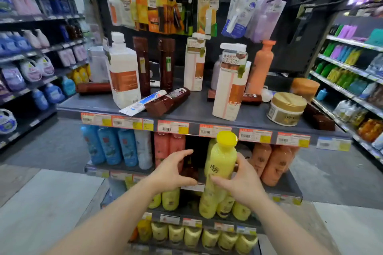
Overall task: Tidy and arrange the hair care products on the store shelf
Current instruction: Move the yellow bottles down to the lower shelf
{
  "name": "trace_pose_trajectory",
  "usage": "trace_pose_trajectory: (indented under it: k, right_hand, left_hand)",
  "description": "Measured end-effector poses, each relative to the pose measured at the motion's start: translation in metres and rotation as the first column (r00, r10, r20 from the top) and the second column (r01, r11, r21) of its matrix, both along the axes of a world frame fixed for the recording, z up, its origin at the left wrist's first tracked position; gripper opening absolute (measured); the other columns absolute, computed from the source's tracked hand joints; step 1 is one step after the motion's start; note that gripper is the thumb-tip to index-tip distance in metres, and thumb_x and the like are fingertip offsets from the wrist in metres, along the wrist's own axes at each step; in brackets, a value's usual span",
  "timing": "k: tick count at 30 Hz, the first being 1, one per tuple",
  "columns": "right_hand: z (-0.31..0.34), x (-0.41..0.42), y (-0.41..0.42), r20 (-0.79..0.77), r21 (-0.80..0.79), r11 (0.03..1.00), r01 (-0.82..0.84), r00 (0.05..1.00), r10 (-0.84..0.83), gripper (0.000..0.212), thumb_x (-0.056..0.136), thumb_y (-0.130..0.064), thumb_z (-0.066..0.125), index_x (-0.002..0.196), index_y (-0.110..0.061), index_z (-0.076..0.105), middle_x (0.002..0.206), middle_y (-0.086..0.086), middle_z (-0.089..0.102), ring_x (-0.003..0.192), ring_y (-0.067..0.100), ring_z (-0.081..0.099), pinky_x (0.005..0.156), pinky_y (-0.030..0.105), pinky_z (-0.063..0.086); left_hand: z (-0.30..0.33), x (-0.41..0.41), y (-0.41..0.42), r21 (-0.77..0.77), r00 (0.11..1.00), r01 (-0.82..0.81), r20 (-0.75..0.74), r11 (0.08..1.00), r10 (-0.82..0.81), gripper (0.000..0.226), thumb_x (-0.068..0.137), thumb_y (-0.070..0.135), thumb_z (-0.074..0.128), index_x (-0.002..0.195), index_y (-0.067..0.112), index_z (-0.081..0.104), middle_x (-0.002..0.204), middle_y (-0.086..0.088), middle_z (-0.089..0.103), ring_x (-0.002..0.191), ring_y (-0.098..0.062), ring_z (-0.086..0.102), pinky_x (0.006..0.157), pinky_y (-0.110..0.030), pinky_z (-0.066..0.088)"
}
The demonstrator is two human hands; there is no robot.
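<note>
Right hand [241, 180] grasps yellow bottle [222, 161] upright at middle shelf [290, 184] front edge, left hand [172, 170] released beside it; should steady base, slide into dark gap, label forward.

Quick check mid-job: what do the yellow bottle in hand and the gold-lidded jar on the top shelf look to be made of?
Yellow bottle, gripped by the right hand: probably opaque glossy plastic, judging by the soft highlights on its body and the smooth moulded cap. Gold-lidded jar: likely plastic too, with a pale tub and a metallic-gold ribbed lid; real metal can't be ruled out.
</note>
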State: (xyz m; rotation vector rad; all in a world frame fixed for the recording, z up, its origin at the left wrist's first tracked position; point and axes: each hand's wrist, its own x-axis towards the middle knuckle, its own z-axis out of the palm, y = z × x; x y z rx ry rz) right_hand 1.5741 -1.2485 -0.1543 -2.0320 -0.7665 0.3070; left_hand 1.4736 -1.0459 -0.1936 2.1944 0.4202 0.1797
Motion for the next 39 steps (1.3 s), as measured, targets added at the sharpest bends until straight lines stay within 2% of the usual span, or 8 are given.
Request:
trace_pose_trajectory:
  k: [6, 12, 16, 19, 23, 30, 34, 39]
  right_hand:
    - [-0.056, 0.02, 0.008, 0.004, -0.011, 1.0, -0.001, 1.0, 0.001, 0.063, 0.07, -0.028, 0.085, 0.116, -0.039, 0.043, 0.104, -0.027, 0.052, 0.089, -0.018, 0.047, 0.066, 0.003, 0.04]
    - [-0.112, 0.032, 0.022, -0.051, -0.028, 0.999, 0.015, 0.999, -0.017, 0.068, 0.069, -0.035, 0.085, 0.124, -0.035, 0.045, 0.108, -0.024, 0.057, 0.096, -0.003, 0.056, 0.076, 0.016, 0.044]
    - [-0.124, 0.038, 0.028, -0.04, 0.003, 0.999, 0.046, 0.998, -0.046, 0.062, 0.068, -0.032, 0.085, 0.114, -0.04, 0.045, 0.104, -0.024, 0.058, 0.092, -0.006, 0.055, 0.071, 0.013, 0.042]
    - [-0.128, 0.042, 0.029, -0.045, 0.01, 0.998, 0.069, 0.997, -0.068, 0.061, 0.068, -0.034, 0.085, 0.113, -0.041, 0.045, 0.104, -0.022, 0.06, 0.092, -0.004, 0.057, 0.072, 0.014, 0.044]
    - [-0.127, 0.043, 0.026, -0.037, -0.001, 0.997, 0.079, 0.996, -0.079, 0.059, 0.067, -0.035, 0.085, 0.112, -0.039, 0.046, 0.103, -0.023, 0.06, 0.091, -0.01, 0.055, 0.068, 0.009, 0.042]
    - [-0.111, 0.037, 0.019, -0.072, 0.011, 0.994, 0.11, 0.992, -0.108, 0.059, 0.068, -0.029, 0.085, 0.112, -0.037, 0.047, 0.101, -0.022, 0.059, 0.092, -0.006, 0.056, 0.07, 0.01, 0.043]
    - [-0.093, 0.029, 0.017, -0.079, 0.002, 0.995, 0.099, 0.992, -0.098, 0.058, 0.068, -0.032, 0.084, 0.113, -0.037, 0.048, 0.102, -0.022, 0.059, 0.094, -0.002, 0.057, 0.072, 0.015, 0.045]
    - [-0.06, 0.014, 0.018, -0.093, -0.003, 0.996, 0.086, 0.992, -0.086, 0.054, 0.07, -0.029, 0.084, 0.109, -0.04, 0.047, 0.099, -0.026, 0.057, 0.086, -0.014, 0.051, 0.063, 0.008, 0.04]
  left_hand:
    - [-0.085, 0.031, 0.025, 0.252, 0.999, -0.004, -0.04, 0.968, 0.014, 0.085, 0.072, 0.037, 0.082, 0.145, 0.029, 0.04, 0.149, 0.002, 0.04, 0.139, -0.016, 0.035, 0.114, -0.025, 0.025]
    - [-0.154, 0.063, 0.04, 0.436, 0.996, -0.016, -0.069, 0.9, 0.051, 0.083, 0.074, 0.043, 0.077, 0.146, 0.032, 0.038, 0.153, 0.004, 0.035, 0.138, -0.018, 0.035, 0.114, -0.027, 0.028]
    - [-0.174, 0.081, 0.042, 0.64, 0.997, -0.046, -0.015, 0.767, 0.073, 0.083, 0.075, 0.042, 0.073, 0.148, 0.031, 0.035, 0.151, 0.005, 0.038, 0.131, -0.022, 0.041, 0.107, -0.032, 0.036]
    - [-0.186, 0.089, 0.04, 0.738, 0.998, -0.039, -0.001, 0.674, 0.058, 0.079, 0.073, 0.033, 0.074, 0.145, 0.029, 0.041, 0.145, 0.0, 0.046, 0.118, -0.028, 0.051, 0.093, -0.039, 0.047]
    - [-0.184, 0.089, 0.037, 0.825, 0.999, -0.043, 0.033, 0.563, 0.028, 0.078, 0.049, 0.031, 0.089, 0.123, 0.026, 0.066, 0.116, -0.003, 0.065, 0.081, -0.025, 0.062, 0.06, -0.035, 0.052]
    - [-0.153, 0.078, 0.035, 0.797, 0.983, -0.141, 0.185, 0.587, -0.015, 0.066, 0.058, 0.044, 0.085, 0.118, 0.023, 0.069, 0.112, -0.003, 0.066, 0.086, -0.028, 0.063, 0.061, -0.037, 0.052]
    - [-0.131, 0.059, 0.03, 0.669, 0.95, -0.174, 0.308, 0.723, -0.056, 0.056, 0.071, 0.05, 0.062, 0.118, 0.02, 0.069, 0.115, 0.003, 0.069, 0.096, -0.022, 0.065, 0.072, -0.035, 0.056]
    - [-0.074, 0.024, 0.009, 0.496, 0.906, -0.151, 0.415, 0.855, -0.081, 0.055, 0.071, 0.045, 0.075, 0.12, 0.02, 0.066, 0.115, 0.011, 0.068, 0.106, -0.002, 0.06, 0.088, -0.021, 0.051]
